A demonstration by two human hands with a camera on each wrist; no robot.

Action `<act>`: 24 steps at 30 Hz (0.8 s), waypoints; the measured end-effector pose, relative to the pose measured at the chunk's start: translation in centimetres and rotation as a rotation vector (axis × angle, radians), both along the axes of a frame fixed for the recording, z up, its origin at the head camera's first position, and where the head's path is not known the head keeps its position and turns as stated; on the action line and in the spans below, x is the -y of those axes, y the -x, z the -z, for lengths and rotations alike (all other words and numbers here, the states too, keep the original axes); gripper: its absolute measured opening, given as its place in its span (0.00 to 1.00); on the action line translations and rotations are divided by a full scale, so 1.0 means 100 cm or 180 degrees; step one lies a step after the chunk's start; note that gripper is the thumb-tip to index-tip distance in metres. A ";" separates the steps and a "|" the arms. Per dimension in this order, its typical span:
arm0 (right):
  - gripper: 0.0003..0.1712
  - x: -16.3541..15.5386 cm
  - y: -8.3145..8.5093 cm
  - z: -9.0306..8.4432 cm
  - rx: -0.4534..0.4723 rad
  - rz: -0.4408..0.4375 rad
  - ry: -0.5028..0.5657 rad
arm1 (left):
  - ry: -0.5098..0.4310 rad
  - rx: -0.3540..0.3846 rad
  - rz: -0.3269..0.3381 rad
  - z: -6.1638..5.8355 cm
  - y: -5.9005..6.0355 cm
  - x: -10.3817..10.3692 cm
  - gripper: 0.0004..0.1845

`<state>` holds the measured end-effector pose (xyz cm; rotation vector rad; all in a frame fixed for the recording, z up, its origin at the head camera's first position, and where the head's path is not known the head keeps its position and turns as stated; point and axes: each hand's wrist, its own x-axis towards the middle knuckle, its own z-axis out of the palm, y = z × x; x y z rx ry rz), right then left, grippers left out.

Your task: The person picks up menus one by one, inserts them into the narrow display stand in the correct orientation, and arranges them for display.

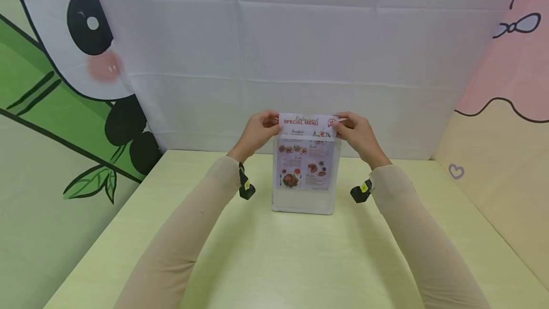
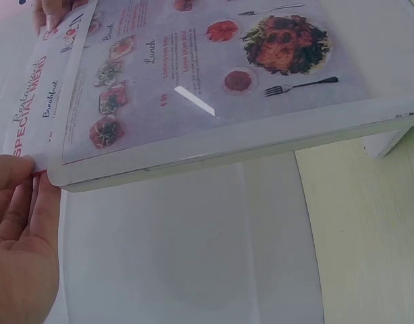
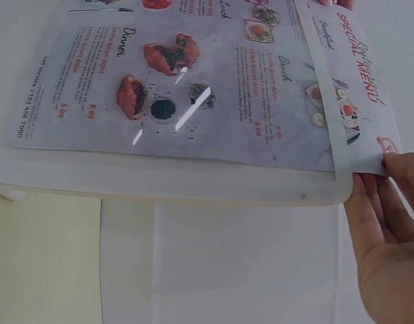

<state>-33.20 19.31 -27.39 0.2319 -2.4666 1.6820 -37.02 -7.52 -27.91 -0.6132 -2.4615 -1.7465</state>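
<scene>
A printed restaurant menu sheet (image 1: 305, 166) sits partway down inside a clear, white-edged sign holder (image 1: 302, 202) that stands upright on the table. Its top strip, reading "Special Menu", sticks out above the holder's upper edge. At the upper left corner my left hand (image 1: 259, 130) pinches the sheet between thumb and fingers. The right hand (image 1: 358, 133) pinches the opposite upper corner. In the left wrist view, the left thumb (image 2: 11, 170) lies on the printed face right by the holder's corner. The right wrist view shows the right thumb (image 3: 404, 165) on the sheet near the red logo.
The holder stands on a pale yellow-green table (image 1: 296, 261). Behind it hangs a creased white cloth (image 1: 300, 51). Cartoon-printed panels flank the table, a panda (image 1: 90, 27) at left and a pink figure (image 1: 506, 66) at right.
</scene>
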 end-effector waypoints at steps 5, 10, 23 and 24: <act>0.22 0.001 0.000 0.001 -0.0051 -0.0013 0.0048 | -0.0008 -0.0010 0.0018 0.000 -0.001 0.001 0.14; 0.21 0.001 0.000 0.001 -0.0033 -0.0011 0.0029 | -0.0013 -0.0009 0.0049 0.001 -0.001 0.001 0.12; 0.21 0.000 0.001 0.002 0.0025 0.0020 -0.0084 | 0.0041 0.0007 0.0042 -0.001 -0.002 0.001 0.14; 0.21 0.000 0.000 0.002 0.0014 0.0008 -0.0074 | 0.0044 0.0008 0.0042 -0.001 -0.002 0.001 0.14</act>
